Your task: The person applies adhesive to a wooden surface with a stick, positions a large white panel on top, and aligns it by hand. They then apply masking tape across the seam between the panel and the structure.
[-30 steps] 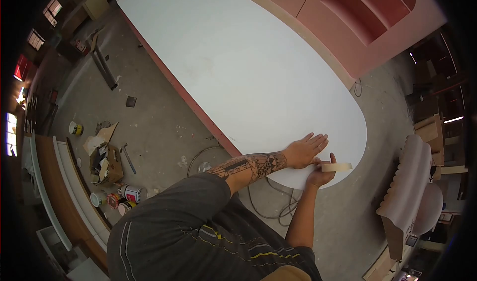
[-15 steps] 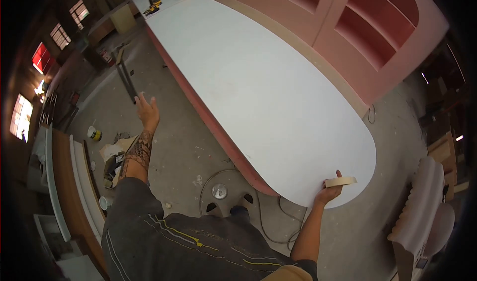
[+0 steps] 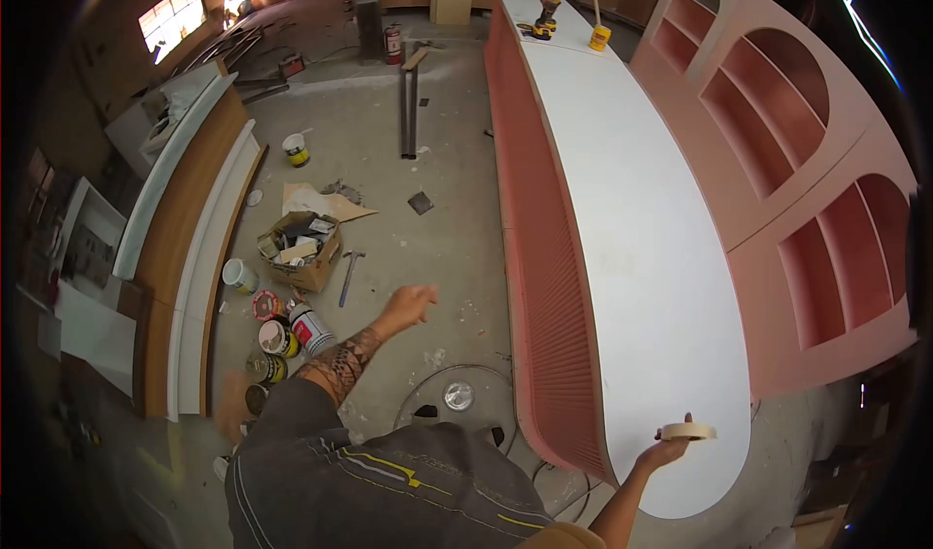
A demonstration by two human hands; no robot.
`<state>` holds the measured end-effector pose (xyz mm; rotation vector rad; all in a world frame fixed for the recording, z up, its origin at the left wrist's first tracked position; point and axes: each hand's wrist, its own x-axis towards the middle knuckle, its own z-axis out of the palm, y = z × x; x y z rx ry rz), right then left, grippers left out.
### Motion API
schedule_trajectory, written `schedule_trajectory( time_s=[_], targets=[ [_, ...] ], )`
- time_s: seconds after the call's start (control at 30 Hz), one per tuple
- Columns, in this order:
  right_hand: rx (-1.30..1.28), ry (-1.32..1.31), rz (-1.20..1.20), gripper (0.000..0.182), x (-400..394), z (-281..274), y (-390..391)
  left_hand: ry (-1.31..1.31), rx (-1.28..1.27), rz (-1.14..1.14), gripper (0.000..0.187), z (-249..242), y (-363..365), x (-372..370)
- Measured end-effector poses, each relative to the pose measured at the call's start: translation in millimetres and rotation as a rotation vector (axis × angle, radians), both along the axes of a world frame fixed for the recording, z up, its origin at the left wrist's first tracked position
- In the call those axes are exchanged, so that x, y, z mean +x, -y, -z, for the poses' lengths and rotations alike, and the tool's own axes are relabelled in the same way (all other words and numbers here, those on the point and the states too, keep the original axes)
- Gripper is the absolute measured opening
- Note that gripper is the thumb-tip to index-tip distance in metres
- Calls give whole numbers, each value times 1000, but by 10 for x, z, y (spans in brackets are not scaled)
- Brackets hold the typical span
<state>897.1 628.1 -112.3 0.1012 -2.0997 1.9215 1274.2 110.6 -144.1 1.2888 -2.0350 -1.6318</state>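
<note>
A roll of cream tape [image 3: 689,431] is held in my right hand [image 3: 665,450], over the near rounded end of a long white counter top [image 3: 641,228]. My fingers and thumb are round the roll. To the left of the counter, my left hand [image 3: 410,306] hangs in the air above the grey floor, its fingers curled together; whether it holds anything is too small to tell. The counter's side [image 3: 544,257] is pink, with a ribbed surface near its end.
Drills [image 3: 546,19] and a yellow tub [image 3: 600,37] stand on the counter's far end. Pink arched shelving [image 3: 758,112] lines the right. A cardboard box [image 3: 309,267], a hammer [image 3: 350,279], several cans and a coiled cable lie on the floor at left.
The view has swung left, bringing more floor and the box into sight. My left hand has gone from raised with spread fingers to lower with curled fingers. The tape stays in my right hand.
</note>
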Motion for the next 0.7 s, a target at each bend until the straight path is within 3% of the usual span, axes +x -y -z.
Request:
schedule_trajectory(
  time_s=[0.1,0.13,0.17,0.2,0.3,0.37,0.43,0.47,0.5,0.67,0.7],
  targets=[
    [-5,52,-278,60,428,84,1095,-234,-7,292,46,-486,-707,-535],
    [231,-123,-371,58,508,280,1373,-315,-141,388,54,-652,-937,-653],
    [-12,82,-483,57,832,116,1771,-426,-203,432,55,-868,-1125,-714],
    [-27,97,-595,58,1153,-113,2099,-535,-268,473,56,-1019,-1254,-737],
    [-140,146,-816,59,1766,-133,2776,-599,-173,484,56,-1090,-1353,-663],
    [-240,187,-926,58,1941,-96,2968,-574,-256,449,54,-1025,-1279,-524],
    [-114,245,-976,58,2091,-129,3072,-553,-218,452,51,-1028,-1156,-299],
    [87,256,-1081,59,2092,-101,3088,-538,-238,386,51,-1017,-1100,-184],
    [31,326,-1129,61,2173,-100,3158,-529,-275,414,49,-991,-1064,-105],
    [-102,377,-1218,60,2278,-168,3430,-496,-238,355,39,-930,-860,356],
    [-160,325,-1127,59,2308,-183,3454,-474,-319,277,37,-909,-813,460]
  ],
)
